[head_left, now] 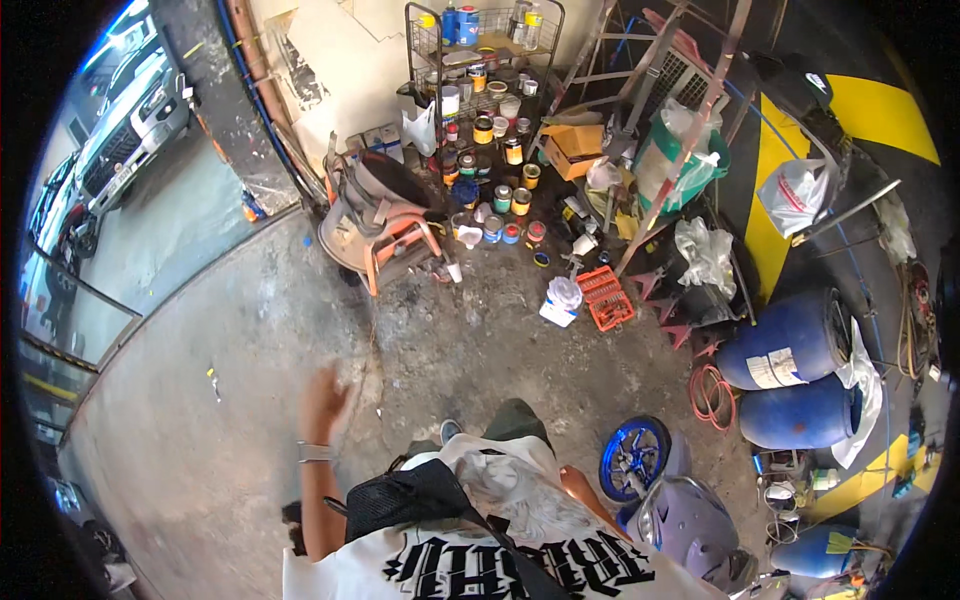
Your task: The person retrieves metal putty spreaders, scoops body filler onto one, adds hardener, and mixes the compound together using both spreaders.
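Note:
My left hand (324, 398) hangs over the bare concrete floor, with a metal band (315, 452) around its wrist. Motion smears its fingers, and I see nothing held in it. On the right, part of my right arm (590, 495) shows beside the white shirt; the hand's fingers are hidden. Nearest to that arm are a motorbike wheel with a blue rim (632, 458) and a grey-purple scooter body (690, 525). A black bag (410, 497) hangs across my chest, and one shoe (451, 430) shows below.
Ahead, paint cans (483, 130) crowd a wire shelf (409, 60) and the floor. An orange socket set case (606, 298) lies open near a white tub (560, 312). A rusty drum-like machine (345, 235) stands left of them. Blue barrels (785, 340) and a coiled red hose (712, 397) lie right.

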`<state>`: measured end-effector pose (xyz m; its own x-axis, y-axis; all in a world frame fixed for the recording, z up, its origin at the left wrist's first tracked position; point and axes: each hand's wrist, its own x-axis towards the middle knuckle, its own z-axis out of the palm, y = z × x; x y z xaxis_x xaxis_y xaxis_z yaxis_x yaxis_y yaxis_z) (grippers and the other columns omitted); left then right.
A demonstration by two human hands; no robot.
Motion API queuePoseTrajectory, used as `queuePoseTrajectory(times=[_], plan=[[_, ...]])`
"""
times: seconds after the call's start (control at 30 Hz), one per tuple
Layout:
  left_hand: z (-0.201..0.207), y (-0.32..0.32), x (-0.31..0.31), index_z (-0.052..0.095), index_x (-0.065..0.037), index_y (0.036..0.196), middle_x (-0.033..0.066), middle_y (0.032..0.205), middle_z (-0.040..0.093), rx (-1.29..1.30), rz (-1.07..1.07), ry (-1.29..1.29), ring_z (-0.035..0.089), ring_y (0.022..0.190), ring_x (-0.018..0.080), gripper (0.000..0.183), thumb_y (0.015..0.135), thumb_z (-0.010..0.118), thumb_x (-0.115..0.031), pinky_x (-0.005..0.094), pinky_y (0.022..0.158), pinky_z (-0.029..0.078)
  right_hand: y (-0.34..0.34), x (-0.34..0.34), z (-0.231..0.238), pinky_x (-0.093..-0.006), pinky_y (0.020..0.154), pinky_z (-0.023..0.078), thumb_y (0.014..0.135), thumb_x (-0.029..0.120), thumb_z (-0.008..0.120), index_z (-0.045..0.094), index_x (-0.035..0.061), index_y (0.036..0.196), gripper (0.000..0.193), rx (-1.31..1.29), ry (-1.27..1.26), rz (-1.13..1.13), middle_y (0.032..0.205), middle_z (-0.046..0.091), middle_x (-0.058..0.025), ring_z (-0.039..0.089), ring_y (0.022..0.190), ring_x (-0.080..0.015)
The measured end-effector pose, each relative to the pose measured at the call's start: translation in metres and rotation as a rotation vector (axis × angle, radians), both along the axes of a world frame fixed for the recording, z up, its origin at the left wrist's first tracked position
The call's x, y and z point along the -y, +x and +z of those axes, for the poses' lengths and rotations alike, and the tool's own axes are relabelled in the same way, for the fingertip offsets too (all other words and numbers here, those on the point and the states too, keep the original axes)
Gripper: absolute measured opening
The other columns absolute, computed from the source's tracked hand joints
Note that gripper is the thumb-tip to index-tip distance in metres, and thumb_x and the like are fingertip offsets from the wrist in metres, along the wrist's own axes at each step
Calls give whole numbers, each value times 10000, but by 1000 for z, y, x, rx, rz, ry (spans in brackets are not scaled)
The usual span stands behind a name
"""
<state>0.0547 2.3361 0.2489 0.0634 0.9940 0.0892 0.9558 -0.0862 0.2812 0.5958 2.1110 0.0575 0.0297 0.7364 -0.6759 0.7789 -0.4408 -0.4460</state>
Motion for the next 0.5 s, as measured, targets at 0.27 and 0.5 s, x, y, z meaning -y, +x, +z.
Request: queuePoseTrajectory(times=[0.27,0.5], plan=[[-323,4,53,589,11,1099,171,912,669,1362,718,-1012,669,856,292,357,853,669,-235,386,723,527,62,-151,-117,-427,799,504,887,259,578,687,35,1064,305,-388,165,-51,1052,679,-227,659,963,-346],[-246,21,57,604,-5,1071,154,893,668,1019,970,-833,659,831,273,309,858,657,-223,369,702,516,94,-408,-26,-511,802,479,860,195,516,645,-11,967,265,158,75,130,1019,636,-285,608,980,-451]])
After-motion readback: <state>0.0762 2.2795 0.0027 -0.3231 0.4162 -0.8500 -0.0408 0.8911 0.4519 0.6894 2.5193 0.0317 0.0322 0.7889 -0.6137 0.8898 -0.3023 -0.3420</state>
